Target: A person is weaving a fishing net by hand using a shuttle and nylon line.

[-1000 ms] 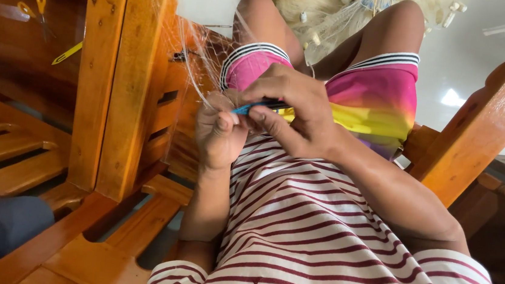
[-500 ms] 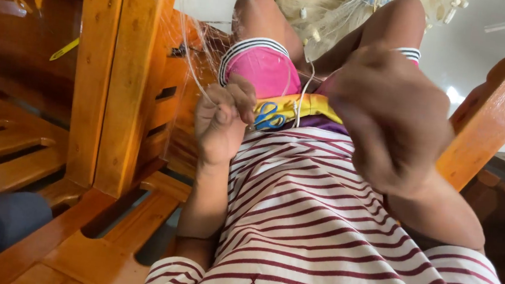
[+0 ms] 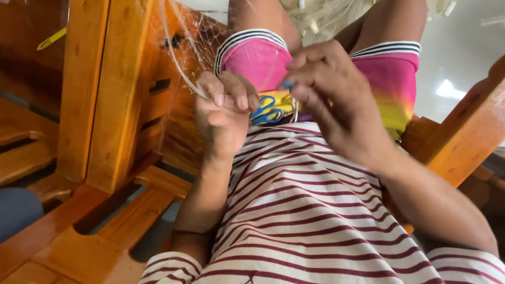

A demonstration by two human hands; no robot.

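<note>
Here we see the left hand [image 3: 224,118] curled narrow, pinching strands of the fishing net [image 3: 178,56] between thumb and fingers. The net strands run long from the hand up toward 11 o'clock, taut, passing in front of the wooden chair post [image 3: 109,74]. The right hand [image 3: 335,100] is bunched at approx. 1 o'clock from the left one, fingers closed on a small blue tool [image 3: 286,85]; its shape we cannot tell. Betw. the two hands lie scissors [image 3: 266,108] w/ blue and yellow handles on the lap, loops facing 10 o'clock, blades hidden under the right hand. At 12 o'clock are pink shorts [image 3: 259,60], and more net is piled beyond the knees. The striped shirt [image 3: 317,239] fills 6 o'clock.
</note>
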